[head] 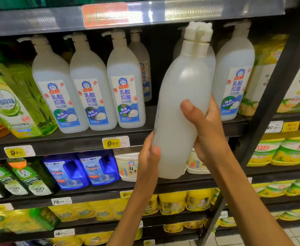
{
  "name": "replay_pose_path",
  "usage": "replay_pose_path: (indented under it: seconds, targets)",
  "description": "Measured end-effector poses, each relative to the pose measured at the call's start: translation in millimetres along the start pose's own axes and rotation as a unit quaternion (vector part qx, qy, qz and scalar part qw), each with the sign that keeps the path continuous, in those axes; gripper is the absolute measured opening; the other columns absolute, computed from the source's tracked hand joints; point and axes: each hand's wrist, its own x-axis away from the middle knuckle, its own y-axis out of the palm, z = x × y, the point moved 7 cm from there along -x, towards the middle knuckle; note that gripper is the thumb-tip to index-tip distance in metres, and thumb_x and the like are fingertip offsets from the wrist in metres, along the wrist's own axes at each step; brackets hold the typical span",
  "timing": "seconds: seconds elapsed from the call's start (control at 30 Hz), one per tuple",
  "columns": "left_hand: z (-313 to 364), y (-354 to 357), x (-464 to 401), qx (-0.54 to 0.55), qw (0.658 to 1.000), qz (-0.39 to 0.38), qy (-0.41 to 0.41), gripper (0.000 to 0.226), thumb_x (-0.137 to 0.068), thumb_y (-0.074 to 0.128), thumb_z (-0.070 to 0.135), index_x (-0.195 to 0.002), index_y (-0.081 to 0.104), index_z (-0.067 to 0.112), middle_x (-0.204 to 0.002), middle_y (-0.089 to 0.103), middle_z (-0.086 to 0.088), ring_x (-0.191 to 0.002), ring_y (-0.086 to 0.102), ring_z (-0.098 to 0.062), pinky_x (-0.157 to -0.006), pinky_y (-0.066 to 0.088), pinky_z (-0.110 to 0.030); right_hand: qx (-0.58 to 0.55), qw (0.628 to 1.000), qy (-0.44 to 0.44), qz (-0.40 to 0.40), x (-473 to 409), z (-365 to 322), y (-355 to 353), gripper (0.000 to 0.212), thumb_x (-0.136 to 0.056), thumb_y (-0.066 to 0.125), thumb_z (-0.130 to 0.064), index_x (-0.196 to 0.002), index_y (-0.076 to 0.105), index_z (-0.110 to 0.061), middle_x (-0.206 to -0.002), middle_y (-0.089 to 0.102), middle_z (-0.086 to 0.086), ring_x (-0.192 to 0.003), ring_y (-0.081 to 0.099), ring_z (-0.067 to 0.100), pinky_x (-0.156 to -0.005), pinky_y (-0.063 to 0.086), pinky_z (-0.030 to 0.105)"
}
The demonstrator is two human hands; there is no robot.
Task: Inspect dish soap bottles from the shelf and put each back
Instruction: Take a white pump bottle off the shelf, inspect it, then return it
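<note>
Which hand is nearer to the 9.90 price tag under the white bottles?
Left. The left hand grips the held bottle just right of the price tag; the right hand holds the bottle's far side.

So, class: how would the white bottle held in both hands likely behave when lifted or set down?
The bottle looks full, so probably heavy. Its smooth plastic may slip. Tall and narrow, it could tip on the shelf.

Bottle (181, 103) before shelf (92, 139) bottles (90, 89)
</note>
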Motion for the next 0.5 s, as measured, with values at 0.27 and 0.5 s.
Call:
replay_pose_path:
  seconds: [0.27,0.5]
  targets:
    - [-21.5,-1.0,-9.2,0.169,0.975,-0.064,-0.129,0.048,-0.077,0.037,0.066,-0.102,0.071,0.044,-0.106,0.073,0.003,-0.099,0.069,-0.016,-0.08,0.058,-0.031,-0.013,0.992,0.117,-0.036,-12.9,12.1,-4.1,0.12,-0.027,0.085,-0.068,-0.128,0.051,-0.012,-0.1,0.074,0.005,-0.083,0.073,0.015,-0.067,0.058,0.027]
    - [-16.6,-18.9,-25.0,0.031,0.994,0.001,-0.104,0.057,-0.068,0.042,0.068,-0.104,0.064,0.031,-0.093,0.075,0.007,-0.093,0.071,-0.018,-0.078,0.059,-0.035,-0.063,0.988,0.139,0.028,-22.3,38.2,-18.0,0.045,-0.07,0.069,-0.038,-0.109,0.059,-0.018,-0.086,0.076,0.005,-0.077,0.074,0.021,-0.062,0.059,0.033]
